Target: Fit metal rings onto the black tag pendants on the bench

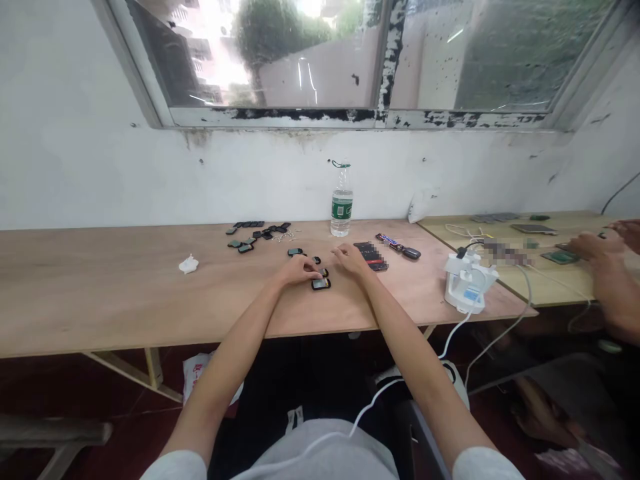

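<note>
My left hand [300,270] is at the middle of the wooden table, its fingers pressed together at a small dark device that is partly hidden. Just below its fingertips lies a black-framed device [321,284] with a grey screen. My right hand [350,259] rests on the table to the right, fingers bent; whether it holds anything is hidden. Beside it lies a row of black flat pieces [371,256]. Another black-framed device [295,252] lies behind my left hand.
Dark small parts [270,231] lie at the back. A water bottle [341,207] stands near the wall. Crumpled tissue [189,265] is at left. A snack bar [389,242], a key fob [411,253] and a white power strip [467,283] are at right, before another person's hands [600,247].
</note>
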`<state>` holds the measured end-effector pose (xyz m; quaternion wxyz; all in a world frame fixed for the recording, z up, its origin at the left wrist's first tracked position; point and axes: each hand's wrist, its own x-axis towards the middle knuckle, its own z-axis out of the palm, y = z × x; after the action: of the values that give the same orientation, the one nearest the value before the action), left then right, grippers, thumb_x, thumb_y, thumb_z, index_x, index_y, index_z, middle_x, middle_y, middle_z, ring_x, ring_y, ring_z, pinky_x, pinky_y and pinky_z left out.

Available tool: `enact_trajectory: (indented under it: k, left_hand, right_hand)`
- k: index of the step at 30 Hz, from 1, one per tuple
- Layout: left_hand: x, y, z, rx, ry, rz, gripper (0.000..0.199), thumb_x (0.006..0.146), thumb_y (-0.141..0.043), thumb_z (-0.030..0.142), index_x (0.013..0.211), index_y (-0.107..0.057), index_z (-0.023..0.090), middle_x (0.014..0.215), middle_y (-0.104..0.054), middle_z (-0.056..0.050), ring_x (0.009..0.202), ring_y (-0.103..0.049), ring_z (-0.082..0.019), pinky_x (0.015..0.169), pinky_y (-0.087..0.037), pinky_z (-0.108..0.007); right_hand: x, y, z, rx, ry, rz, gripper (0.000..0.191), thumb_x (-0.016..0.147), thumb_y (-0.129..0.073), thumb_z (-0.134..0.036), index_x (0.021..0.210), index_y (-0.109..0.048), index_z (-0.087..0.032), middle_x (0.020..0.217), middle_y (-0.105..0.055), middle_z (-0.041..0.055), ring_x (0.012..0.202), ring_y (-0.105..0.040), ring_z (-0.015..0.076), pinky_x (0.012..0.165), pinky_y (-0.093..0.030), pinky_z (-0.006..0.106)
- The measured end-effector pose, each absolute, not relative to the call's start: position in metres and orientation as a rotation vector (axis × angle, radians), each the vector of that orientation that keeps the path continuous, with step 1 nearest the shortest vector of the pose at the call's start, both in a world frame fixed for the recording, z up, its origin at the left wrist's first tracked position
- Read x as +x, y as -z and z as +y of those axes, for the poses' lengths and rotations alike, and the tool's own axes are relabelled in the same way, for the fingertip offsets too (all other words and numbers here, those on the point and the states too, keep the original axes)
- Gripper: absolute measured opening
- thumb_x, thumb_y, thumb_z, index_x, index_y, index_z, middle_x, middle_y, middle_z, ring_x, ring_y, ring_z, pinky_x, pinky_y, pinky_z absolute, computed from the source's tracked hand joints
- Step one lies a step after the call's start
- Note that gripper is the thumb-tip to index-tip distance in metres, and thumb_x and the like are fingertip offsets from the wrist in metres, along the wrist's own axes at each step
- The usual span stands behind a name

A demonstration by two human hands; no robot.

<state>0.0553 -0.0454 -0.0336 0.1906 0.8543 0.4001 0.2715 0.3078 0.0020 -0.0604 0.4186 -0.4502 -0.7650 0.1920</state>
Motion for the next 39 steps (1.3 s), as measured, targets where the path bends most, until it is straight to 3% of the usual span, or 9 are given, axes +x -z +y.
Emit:
enact_trajectory:
  k: [3,6,12,17,23,26,30,39]
  left_hand:
    - [0.051,0.030,-0.047,2.348,-0.683,1.135,0.033,0.092,-0.079,0.055,0.088,-0.090,0.024,0.086,-0.084,-0.005,0.075,-0.073,-0.022,0.067,-0.053,-0.031]
    - [0.051,0.030,-0.043,2.363,-0.748,1.178,0.033,0.097,-0.074,0.051,0.091,-0.089,0.023,0.089,-0.084,-0.005,0.080,-0.073,-0.023,0.072,-0.054,-0.032]
    - [0.051,0.044,-0.031,2.482,-0.921,1.432,0.022,0.102,-0.068,0.030,0.112,-0.087,0.023,0.122,-0.081,-0.012,0.115,-0.071,-0.031,0.108,-0.052,-0.045]
    - [0.053,0.051,-0.029,2.547,-0.786,1.559,0.019,0.093,-0.079,0.023,0.111,-0.087,0.024,0.126,-0.080,-0.013,0.130,-0.063,-0.037,0.114,-0.047,-0.054]
    - [0.057,0.043,-0.033,2.587,-0.688,1.483,0.018,0.095,-0.079,0.025,0.109,-0.090,0.025,0.107,-0.084,-0.010,0.115,-0.070,-0.033,0.107,-0.051,-0.047]
    - [0.056,0.040,-0.035,2.571,-0.642,1.443,0.019,0.097,-0.079,0.028,0.111,-0.090,0.026,0.106,-0.085,-0.008,0.107,-0.073,-0.029,0.104,-0.053,-0.041]
    - [0.057,0.042,-0.035,2.528,-0.687,1.377,0.019,0.095,-0.081,0.027,0.111,-0.090,0.025,0.113,-0.086,-0.007,0.094,-0.076,-0.025,0.099,-0.056,-0.036]
    - [0.060,0.047,-0.031,2.484,-0.814,1.305,0.013,0.087,-0.087,0.019,0.099,-0.090,0.022,0.100,-0.087,-0.006,0.091,-0.078,-0.024,0.093,-0.060,-0.033]
  right_hand:
    - [0.319,0.062,0.010,-1.283,-0.381,-1.849,0.022,0.095,-0.064,-0.020,0.100,-0.086,-0.017,0.116,-0.082,0.0146,0.106,-0.075,0.0276,0.102,-0.057,0.036]
    - [0.326,0.066,0.015,-1.376,-0.328,-1.866,0.030,0.089,-0.065,-0.011,0.108,-0.087,-0.014,0.125,-0.080,0.0186,0.112,-0.076,0.0294,0.107,-0.056,0.037]
    - [0.326,0.069,0.015,-1.427,-0.300,-2.016,0.029,0.079,-0.068,-0.006,0.098,-0.088,-0.015,0.107,-0.085,0.0169,0.106,-0.076,0.0314,0.096,-0.057,0.034]
    - [0.323,0.067,0.011,-1.421,-0.374,-1.996,0.018,0.082,-0.073,-0.010,0.093,-0.086,-0.017,0.103,-0.085,0.0145,0.097,-0.077,0.0280,0.089,-0.057,0.031]
    - [0.317,0.068,0.008,-1.290,-0.427,-2.072,0.019,0.087,-0.073,-0.010,0.102,-0.084,-0.017,0.096,-0.084,0.0096,0.087,-0.075,0.0219,0.084,-0.058,0.028]
    - [0.309,0.070,0.008,-1.184,-0.485,-2.112,0.022,0.092,-0.070,-0.010,0.107,-0.084,-0.017,0.100,-0.085,0.0096,0.091,-0.076,0.0218,0.091,-0.060,0.031]
    - [0.296,0.073,0.007,-1.124,-0.580,-1.968,0.018,0.096,-0.067,-0.014,0.105,-0.083,-0.018,0.110,-0.085,0.0097,0.100,-0.078,0.0220,0.099,-0.060,0.035]
    - [0.281,0.069,-0.005,-1.102,-0.605,-1.963,0.009,0.094,-0.073,-0.023,0.093,-0.081,-0.019,0.095,-0.084,0.0075,0.088,-0.075,0.0199,0.087,-0.060,0.031]
